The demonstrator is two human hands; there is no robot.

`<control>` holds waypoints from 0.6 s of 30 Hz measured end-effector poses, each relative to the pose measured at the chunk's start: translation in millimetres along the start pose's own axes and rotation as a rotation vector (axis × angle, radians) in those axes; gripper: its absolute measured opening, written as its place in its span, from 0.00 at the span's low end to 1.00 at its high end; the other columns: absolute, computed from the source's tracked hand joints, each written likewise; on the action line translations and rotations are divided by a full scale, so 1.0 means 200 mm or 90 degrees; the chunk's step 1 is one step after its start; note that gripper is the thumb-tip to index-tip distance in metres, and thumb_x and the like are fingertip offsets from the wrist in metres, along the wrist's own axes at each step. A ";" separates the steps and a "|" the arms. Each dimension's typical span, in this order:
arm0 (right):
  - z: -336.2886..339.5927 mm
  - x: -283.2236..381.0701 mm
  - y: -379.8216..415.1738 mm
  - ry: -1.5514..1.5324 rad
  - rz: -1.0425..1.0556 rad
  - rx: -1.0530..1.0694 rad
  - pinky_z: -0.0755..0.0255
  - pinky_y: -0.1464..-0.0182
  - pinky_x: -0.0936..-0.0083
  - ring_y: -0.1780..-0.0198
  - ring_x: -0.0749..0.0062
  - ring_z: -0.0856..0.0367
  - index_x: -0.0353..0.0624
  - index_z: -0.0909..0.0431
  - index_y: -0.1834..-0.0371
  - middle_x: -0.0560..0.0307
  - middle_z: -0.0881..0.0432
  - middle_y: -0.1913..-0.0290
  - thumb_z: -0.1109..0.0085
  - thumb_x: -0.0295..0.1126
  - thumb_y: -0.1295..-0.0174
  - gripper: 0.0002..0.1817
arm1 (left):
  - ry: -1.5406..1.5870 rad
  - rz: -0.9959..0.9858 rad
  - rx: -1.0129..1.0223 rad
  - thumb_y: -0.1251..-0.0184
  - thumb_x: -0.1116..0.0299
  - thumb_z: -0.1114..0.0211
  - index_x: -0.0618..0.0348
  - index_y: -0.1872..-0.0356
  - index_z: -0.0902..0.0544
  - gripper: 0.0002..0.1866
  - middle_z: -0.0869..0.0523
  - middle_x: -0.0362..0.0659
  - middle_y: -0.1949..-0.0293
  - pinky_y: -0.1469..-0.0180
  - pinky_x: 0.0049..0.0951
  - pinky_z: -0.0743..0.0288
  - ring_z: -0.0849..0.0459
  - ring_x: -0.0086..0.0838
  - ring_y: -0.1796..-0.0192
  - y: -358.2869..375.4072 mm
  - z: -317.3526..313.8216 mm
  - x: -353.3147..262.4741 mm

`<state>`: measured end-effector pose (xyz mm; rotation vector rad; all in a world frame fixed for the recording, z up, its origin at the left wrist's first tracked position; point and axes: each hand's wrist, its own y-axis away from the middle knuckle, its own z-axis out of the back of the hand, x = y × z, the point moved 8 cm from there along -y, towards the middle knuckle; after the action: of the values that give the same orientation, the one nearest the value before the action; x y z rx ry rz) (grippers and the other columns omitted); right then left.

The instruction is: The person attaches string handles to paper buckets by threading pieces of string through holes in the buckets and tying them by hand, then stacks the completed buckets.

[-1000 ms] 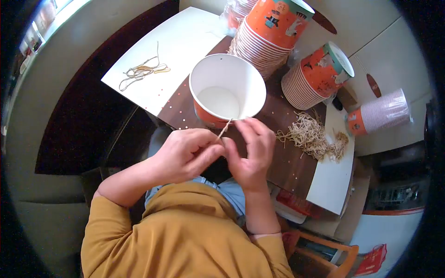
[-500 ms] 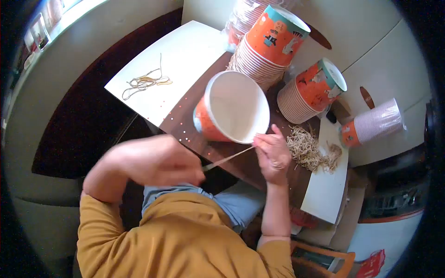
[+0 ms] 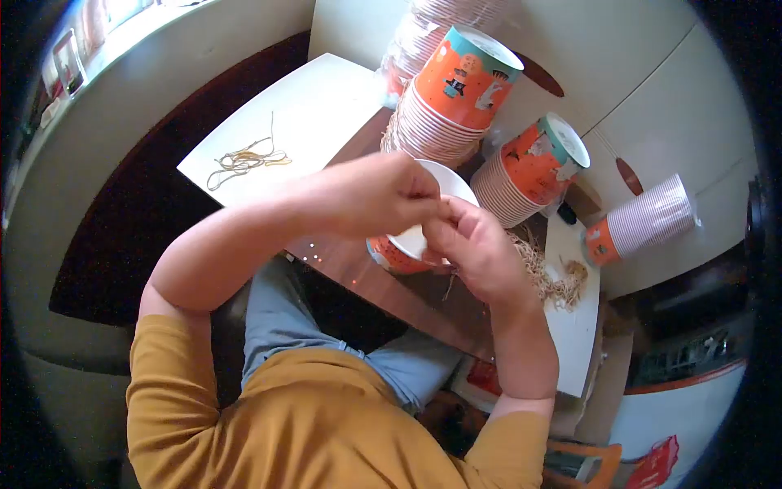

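Observation:
A white-lined paper bucket (image 3: 446, 174) with an orange and teal printed outside stands on the brown table in front of me, partly hidden by my hands. Above its opening my left hand (image 3: 383, 196) is closed, its fingertips pinched against those of my right hand (image 3: 479, 244). The right fingers are curled too, near the bucket's rim. Below the right hand a thin end of string (image 3: 450, 287) hangs down; the rest of it is hidden between the fingers. Just beyond my right hand lies a tangled heap of pale string (image 3: 533, 265).
Behind the bucket rise a tall stack of printed buckets (image 3: 456, 90) and a shorter stack (image 3: 533, 167). A plastic-wrapped stack (image 3: 643, 220) leans at the right. Looped cords (image 3: 244, 160) lie on the white table leaf (image 3: 314, 98) at left. Small dots are scattered on the brown tabletop (image 3: 338, 261).
My left hand has swung up and right from beside the table edge to meet my right hand over the bucket. The stretched string between them no longer shows.

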<state>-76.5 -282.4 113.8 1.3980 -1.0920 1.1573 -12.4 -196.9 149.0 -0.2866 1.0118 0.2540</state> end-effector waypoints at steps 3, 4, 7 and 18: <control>0.20 0.09 0.02 0.146 0.065 -0.151 0.36 0.69 0.90 0.72 0.90 0.29 0.37 0.20 0.60 0.68 0.19 0.68 0.44 0.37 0.31 0.13 | 0.106 0.122 0.058 0.25 0.57 0.44 0.61 0.69 0.16 0.18 0.23 0.33 0.79 0.73 0.20 0.33 0.27 0.15 0.76 -0.03 0.07 0.12; 0.29 0.11 0.03 0.176 0.087 -0.191 0.39 0.71 0.91 0.75 0.92 0.31 0.38 0.19 0.64 0.69 0.20 0.70 0.45 0.36 0.31 0.12 | 0.149 0.128 0.067 0.26 0.57 0.44 0.61 0.68 0.16 0.18 0.23 0.33 0.78 0.73 0.19 0.33 0.27 0.15 0.76 -0.01 0.07 0.18; 0.47 0.10 0.03 0.116 0.132 -0.240 0.41 0.73 0.89 0.78 0.92 0.36 0.40 0.19 0.70 0.70 0.21 0.74 0.42 0.35 0.34 0.11 | 0.287 0.177 0.071 0.26 0.54 0.42 0.61 0.67 0.17 0.19 0.21 0.33 0.76 0.74 0.18 0.33 0.26 0.15 0.76 0.06 0.02 0.36; -0.03 -0.02 -0.17 0.014 0.126 0.041 0.25 0.51 0.74 0.48 0.72 0.22 0.35 0.39 0.32 0.48 0.24 0.46 0.36 0.30 0.39 0.33 | 0.153 0.164 0.086 0.26 0.55 0.43 0.60 0.69 0.17 0.19 0.24 0.31 0.80 0.76 0.18 0.36 0.29 0.14 0.79 -0.02 -0.05 0.28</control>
<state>-43.7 -271.6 106.1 1.3462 -1.2078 1.3558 9.9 -199.7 96.7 -0.0630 1.2998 0.3892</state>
